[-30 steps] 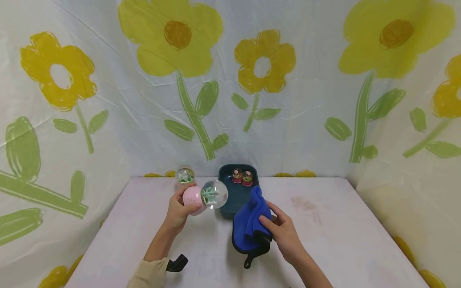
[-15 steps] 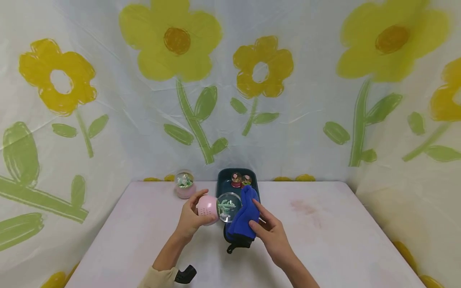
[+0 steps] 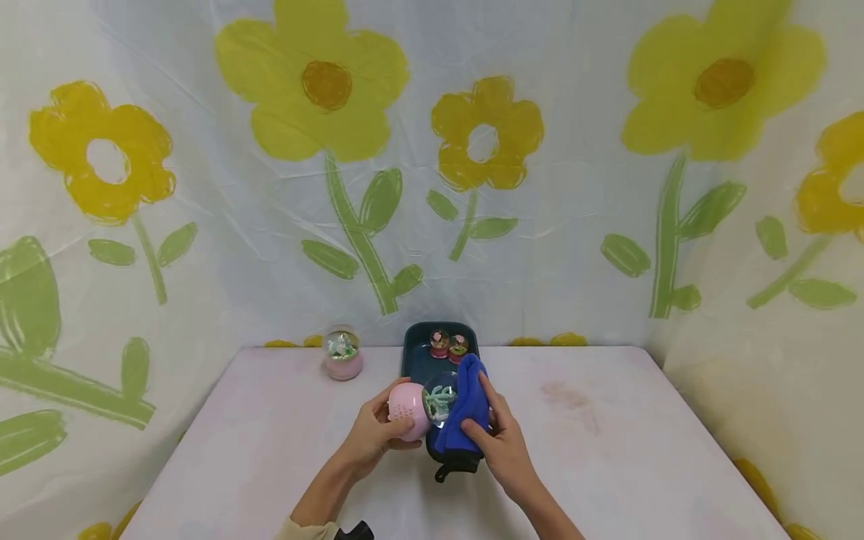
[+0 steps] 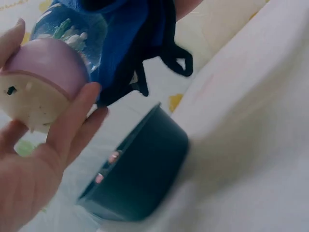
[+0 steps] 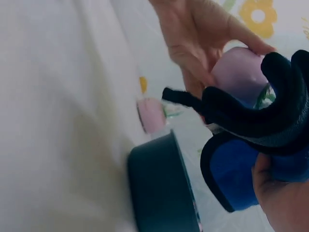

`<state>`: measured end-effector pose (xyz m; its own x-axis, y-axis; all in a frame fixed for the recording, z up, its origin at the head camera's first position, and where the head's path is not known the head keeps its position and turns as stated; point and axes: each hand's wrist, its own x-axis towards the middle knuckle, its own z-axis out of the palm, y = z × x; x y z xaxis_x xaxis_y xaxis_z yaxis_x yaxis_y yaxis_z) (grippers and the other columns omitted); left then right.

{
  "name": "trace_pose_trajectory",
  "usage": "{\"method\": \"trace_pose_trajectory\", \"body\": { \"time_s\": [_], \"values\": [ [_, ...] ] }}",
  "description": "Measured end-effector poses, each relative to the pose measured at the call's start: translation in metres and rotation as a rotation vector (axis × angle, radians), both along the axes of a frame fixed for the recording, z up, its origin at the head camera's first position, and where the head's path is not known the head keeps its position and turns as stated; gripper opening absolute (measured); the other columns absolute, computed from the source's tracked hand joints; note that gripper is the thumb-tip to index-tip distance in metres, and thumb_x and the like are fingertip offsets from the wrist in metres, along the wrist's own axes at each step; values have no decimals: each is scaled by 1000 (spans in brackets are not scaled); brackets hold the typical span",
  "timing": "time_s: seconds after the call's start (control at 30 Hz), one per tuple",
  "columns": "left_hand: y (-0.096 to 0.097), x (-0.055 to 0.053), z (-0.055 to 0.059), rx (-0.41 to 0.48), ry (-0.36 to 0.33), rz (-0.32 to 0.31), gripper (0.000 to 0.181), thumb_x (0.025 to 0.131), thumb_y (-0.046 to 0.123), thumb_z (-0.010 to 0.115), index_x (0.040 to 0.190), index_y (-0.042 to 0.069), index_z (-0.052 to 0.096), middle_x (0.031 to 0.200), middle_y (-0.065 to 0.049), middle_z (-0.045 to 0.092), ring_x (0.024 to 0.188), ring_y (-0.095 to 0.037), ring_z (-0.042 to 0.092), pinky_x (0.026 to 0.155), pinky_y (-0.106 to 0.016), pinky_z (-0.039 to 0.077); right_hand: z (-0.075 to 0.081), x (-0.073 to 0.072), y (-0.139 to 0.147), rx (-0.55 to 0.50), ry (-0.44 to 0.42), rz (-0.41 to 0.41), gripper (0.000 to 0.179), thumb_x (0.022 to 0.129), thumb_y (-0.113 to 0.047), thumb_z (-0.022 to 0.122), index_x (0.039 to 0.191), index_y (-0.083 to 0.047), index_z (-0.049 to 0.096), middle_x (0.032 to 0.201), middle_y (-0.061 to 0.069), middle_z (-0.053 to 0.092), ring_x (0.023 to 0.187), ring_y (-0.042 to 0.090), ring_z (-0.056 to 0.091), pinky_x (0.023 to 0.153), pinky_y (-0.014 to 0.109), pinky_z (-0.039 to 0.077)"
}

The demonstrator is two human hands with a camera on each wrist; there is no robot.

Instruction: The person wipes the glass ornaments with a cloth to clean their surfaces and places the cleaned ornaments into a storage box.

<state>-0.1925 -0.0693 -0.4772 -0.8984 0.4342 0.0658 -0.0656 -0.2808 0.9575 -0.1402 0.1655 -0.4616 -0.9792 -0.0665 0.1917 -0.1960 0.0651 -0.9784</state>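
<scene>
My left hand (image 3: 370,436) grips the pink base of a snow globe (image 3: 408,409), which lies tipped sideways with its clear dome toward the right. In the left wrist view the pale underside of the snow globe (image 4: 34,99) faces the camera. My right hand (image 3: 505,442) holds a folded blue cloth (image 3: 466,409) with black edging and a hanging loop. The blue cloth (image 4: 120,43) lies against the dome and covers its far end. Both hands are raised above the table, in front of the dark teal bin.
The dark teal bin (image 3: 417,360) stands at the back middle of the white table (image 3: 270,450), with two small red-based snow globes (image 3: 440,343) inside. Left of it a second pink-based snow globe (image 3: 343,356) stands upright. A flower-printed curtain (image 3: 540,285) rises behind the table.
The left hand has brought the snow globe to the right and a little down. The cloth, first apart from the dome, now wraps against its end.
</scene>
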Motion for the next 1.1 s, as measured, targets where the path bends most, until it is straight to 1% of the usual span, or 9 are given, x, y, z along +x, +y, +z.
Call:
{"method": "trace_pose_trajectory", "body": {
  "time_s": [0.07,0.13,0.23,0.33,0.5,0.67,0.8,0.97,1.1],
  "values": [
    [-7,-1,0,15,-3,-11,68,88,5,69,148,8,36,134,-17,45,112,-31,53,80,-55,52,0,-4,-3,7,-4,20,70,95,-18,64,153,-33,28,148,16,34,124,46,47,89,51,49],
    [-10,-2,1,25,34,-8,68,87,5,69,146,7,37,133,-17,46,112,-30,53,80,-55,52,1,-6,-3,14,11,30,70,95,-15,64,153,-30,28,148,18,34,122,47,48,88,52,49],
    [-9,-2,3,31,103,17,67,84,4,72,143,3,41,129,-19,47,109,-31,55,76,-55,53,2,-6,-2,34,35,54,68,95,-13,63,153,-24,28,148,21,35,122,47,48,89,53,49],
    [-11,2,5,27,118,44,68,80,2,74,140,2,43,128,-19,48,108,-31,55,74,-54,53,1,-5,-3,49,42,82,67,97,-13,60,153,-18,25,147,24,34,123,47,46,91,54,47],
    [-11,7,9,-39,186,79,72,76,-1,79,140,4,45,130,-19,47,105,-34,55,81,-47,53,-1,-2,-5,28,42,97,64,99,-11,54,154,-16,22,148,26,34,125,48,43,93,57,44],
    [-12,2,16,-97,283,103,76,70,-2,84,137,3,49,131,-20,47,98,-38,57,82,-44,54,4,-2,-3,21,74,111,64,99,-11,53,155,-19,22,148,24,35,125,48,43,93,56,44],
    [-13,1,18,-133,308,85,77,68,-2,86,136,2,50,130,-20,48,91,-33,61,77,-45,55,6,1,-1,131,149,82,64,97,-12,58,153,-21,28,148,22,36,123,46,46,90,56,47],
    [-20,8,24,-265,361,99,77,65,5,89,134,7,55,133,-19,49,89,-28,67,68,-42,57,7,5,-3,351,252,88,66,94,-22,65,151,-30,34,145,17,36,121,39,48,87,54,49],
    [-25,11,29,-309,395,81,75,64,7,90,131,11,57,131,-16,50,90,-29,68,65,-42,57,10,6,-3,418,229,159,66,93,-31,66,150,-38,33,149,14,30,124,38,45,88,53,49]
  ]
}}
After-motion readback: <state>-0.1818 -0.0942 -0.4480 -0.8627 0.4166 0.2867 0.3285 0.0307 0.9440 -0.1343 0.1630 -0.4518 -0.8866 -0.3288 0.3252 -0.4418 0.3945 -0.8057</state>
